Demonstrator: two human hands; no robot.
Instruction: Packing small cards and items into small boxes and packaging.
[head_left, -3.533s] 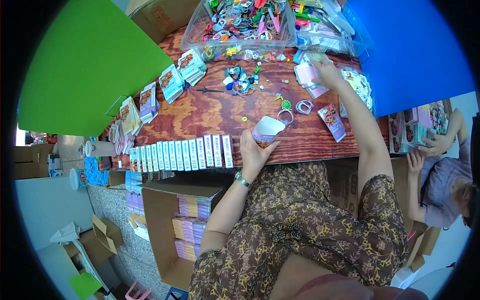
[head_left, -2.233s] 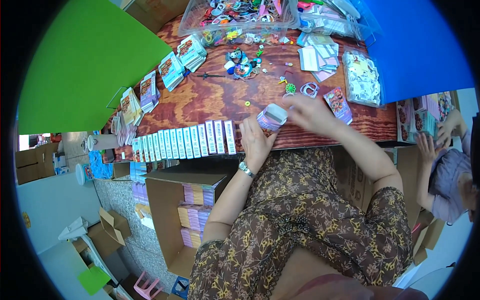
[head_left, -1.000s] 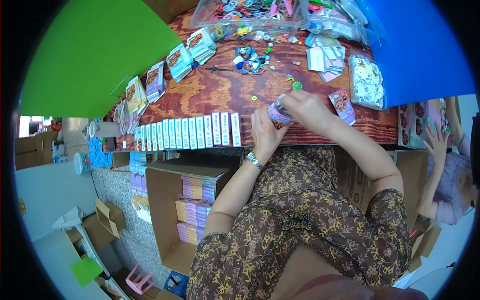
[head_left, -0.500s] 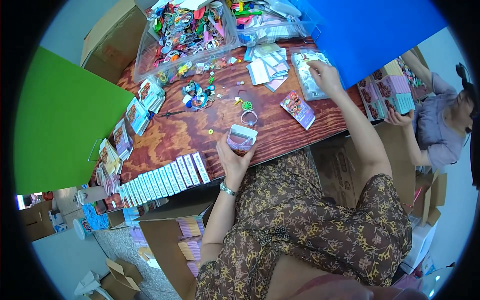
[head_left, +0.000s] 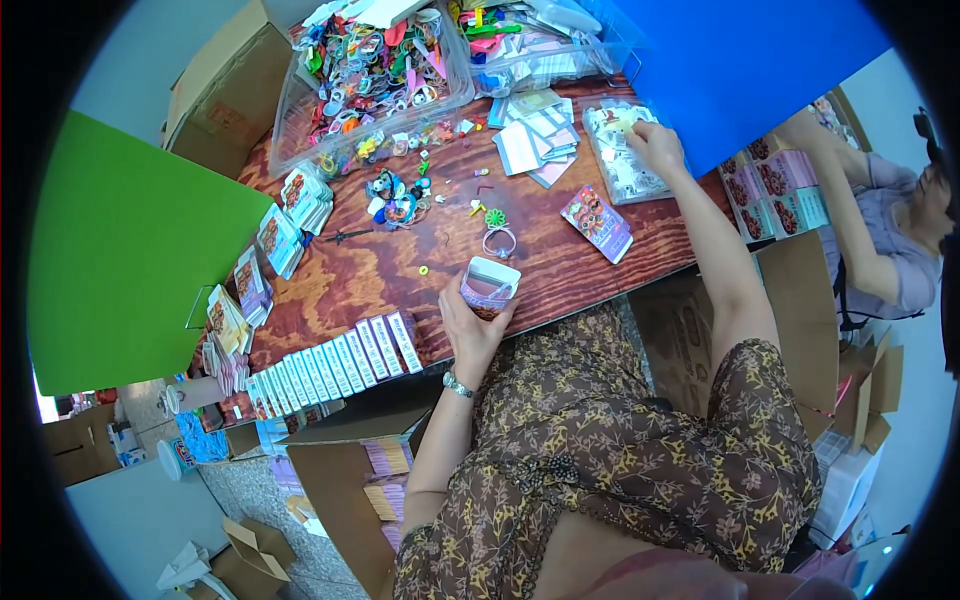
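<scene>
Two bare hands are counted, a left hand (head_left: 470, 325) and a right hand (head_left: 658, 152), with one wristwatch (head_left: 458, 384) worn. One open-topped box (head_left: 490, 293) is held, and one purple box (head_left: 598, 222) is laid flat on one table (head_left: 550, 262). About fourteen boxes are lined up in a row (head_left: 340, 362), though the exact number is obscured by overlap. Five stacks of flat printed cards (head_left: 280, 240) are seen, besides one loose pile of pale cards (head_left: 538, 145). Three clear plastic containers (head_left: 283, 140), one green flower piece (head_left: 495, 217), one pink band (head_left: 500, 254) and one yellow ring (head_left: 423, 270) are counted, and one co-worker (head_left: 890, 240) is seen
</scene>
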